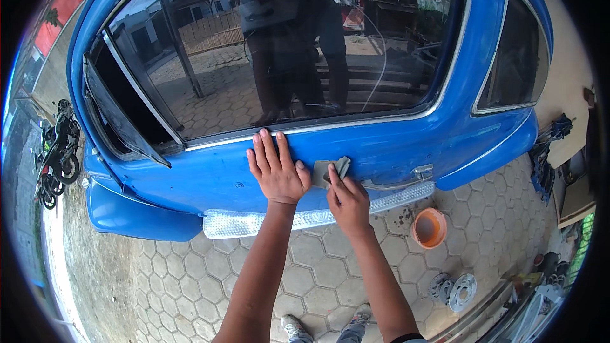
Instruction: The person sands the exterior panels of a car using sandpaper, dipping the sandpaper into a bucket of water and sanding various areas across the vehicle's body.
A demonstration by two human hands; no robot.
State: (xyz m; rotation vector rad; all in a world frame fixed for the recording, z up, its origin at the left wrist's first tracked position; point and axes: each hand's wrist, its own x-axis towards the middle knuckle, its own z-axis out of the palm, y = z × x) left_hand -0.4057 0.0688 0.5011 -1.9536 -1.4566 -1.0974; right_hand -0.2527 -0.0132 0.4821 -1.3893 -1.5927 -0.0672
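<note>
A blue car body panel [210, 181] fills the middle of the view below a dark side window [210, 82]. My left hand [278, 176] lies flat on the panel, fingers stretched up toward the window's lower trim. To its right, my right hand [349, 202] pinches a folded grey sheet of sandpaper [323, 174] and presses it against the blue paint. The fingers partly cover the sheet. A door handle [422, 172] sits farther right on the panel. Beneath both hands runs a silvery, dimpled running board [298, 218].
An orange bucket [416, 232] with cloudy liquid stands on the hexagonal paving [314, 263] at right. Metal discs [462, 292] lie nearer me. A quarter window [98, 98] juts open at left. Motorcycles [58, 155] stand far left. Long metal pieces [489, 308] lie lower right.
</note>
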